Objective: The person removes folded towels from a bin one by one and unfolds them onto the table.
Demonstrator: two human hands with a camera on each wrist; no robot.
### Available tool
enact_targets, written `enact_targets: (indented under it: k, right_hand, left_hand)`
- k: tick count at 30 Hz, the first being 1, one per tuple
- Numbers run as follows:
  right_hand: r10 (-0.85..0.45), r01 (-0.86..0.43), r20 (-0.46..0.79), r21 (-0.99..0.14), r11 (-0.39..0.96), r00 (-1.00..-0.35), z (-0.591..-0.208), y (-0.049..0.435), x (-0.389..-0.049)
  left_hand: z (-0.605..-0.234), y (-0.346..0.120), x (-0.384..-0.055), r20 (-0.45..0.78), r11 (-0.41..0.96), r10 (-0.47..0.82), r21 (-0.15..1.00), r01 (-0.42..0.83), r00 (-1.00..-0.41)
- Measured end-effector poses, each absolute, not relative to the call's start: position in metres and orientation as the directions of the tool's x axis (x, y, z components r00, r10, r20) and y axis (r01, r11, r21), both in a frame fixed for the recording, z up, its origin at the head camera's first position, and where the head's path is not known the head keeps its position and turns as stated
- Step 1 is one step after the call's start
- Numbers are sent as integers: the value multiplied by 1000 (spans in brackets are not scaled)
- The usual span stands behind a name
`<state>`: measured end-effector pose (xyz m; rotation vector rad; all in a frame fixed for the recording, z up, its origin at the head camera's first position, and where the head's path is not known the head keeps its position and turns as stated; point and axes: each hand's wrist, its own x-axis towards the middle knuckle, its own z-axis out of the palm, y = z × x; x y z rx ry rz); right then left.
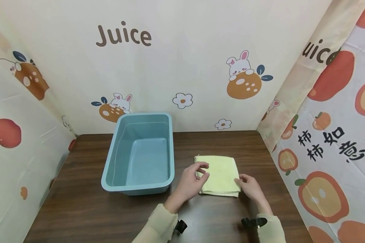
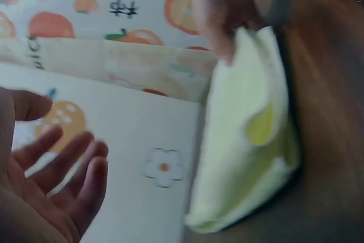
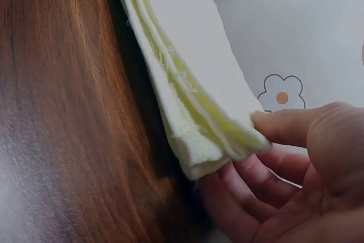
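Note:
A pale yellow folded cloth (image 1: pixel 220 173) lies in several layers on the table, its loose layered edges showing in the right wrist view. At its right edge my right hand (image 1: pixel 251 187) pinches the layers, with the thumb (image 3: pixel 284 126) on top and the fingers underneath. My left hand (image 1: pixel 190 180) hovers by the cloth's left side, its fingers loosely bent and holding nothing. A gap separates that left hand (image 2: pixel 57 180) from the cloth (image 2: pixel 244 140) in the left wrist view, where a fold curls up on the cloth's near side.
Left of the cloth stands a blue-grey plastic basin (image 1: pixel 146 165) with nothing in it. Both sit on a dark wood table (image 1: pixel 88 209). A printed curtain (image 1: pixel 200 33) with fruit and rabbits hangs behind, and more printed sheets (image 1: pixel 331 152) flank the sides.

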<state>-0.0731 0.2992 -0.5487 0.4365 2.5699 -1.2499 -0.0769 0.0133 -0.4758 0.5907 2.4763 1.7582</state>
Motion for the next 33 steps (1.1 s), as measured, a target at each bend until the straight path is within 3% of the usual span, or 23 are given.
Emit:
enact_targets:
  k: [5, 11, 25, 33]
  right_hand:
    - [206, 411, -356, -762, 501, -912, -552, 298, -71]
    - [238, 403, -331, -816, 415, -913, -556, 293, -72]
    - [245, 422, -348, -805, 417, -905, -561, 280, -73]
    - [258, 422, -336, -774, 472, -906, -560, 282, -68]
  left_hand:
    - [-510, 19, -87, -9, 238, 170, 971, 32, -985]
    - [-539, 18, -91, -179, 265, 77, 952, -153, -981]
    - [-557, 10, -88, -321, 300, 102, 912, -279, -941]
    - [-561, 4, -82, -342, 350, 129, 894, -280, -931]
